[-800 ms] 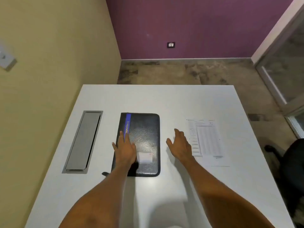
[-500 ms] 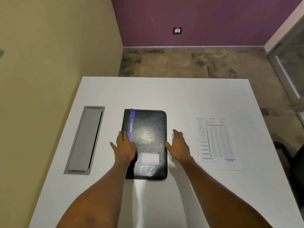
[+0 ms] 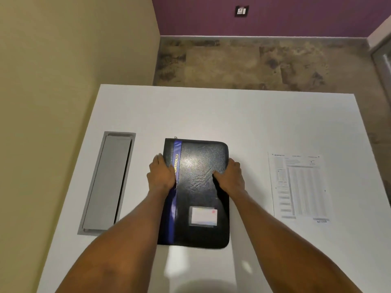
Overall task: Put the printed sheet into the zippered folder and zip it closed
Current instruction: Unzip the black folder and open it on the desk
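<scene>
A black zippered folder (image 3: 201, 166) with a blue stripe and a small card window lies flat and closed in the middle of the white table (image 3: 232, 115). My left hand (image 3: 160, 174) grips its left spine edge, fingers curled around the side. My right hand (image 3: 230, 176) clasps the right edge, thumb on the cover. A small zipper pull shows at the folder's top left corner. The printed sheet (image 3: 300, 187), a page with a table of fine text, lies flat on the table to the right, apart from both hands.
A grey metal cable hatch (image 3: 108, 182) is set into the table on the left. A yellow wall runs close along the table's left side. Beyond the far edge are a stone floor and a purple wall with a socket (image 3: 241, 11).
My right hand moved left from the bare table onto the folder's right edge. My left hand shifted from the cover to the left edge. The view came closer.
</scene>
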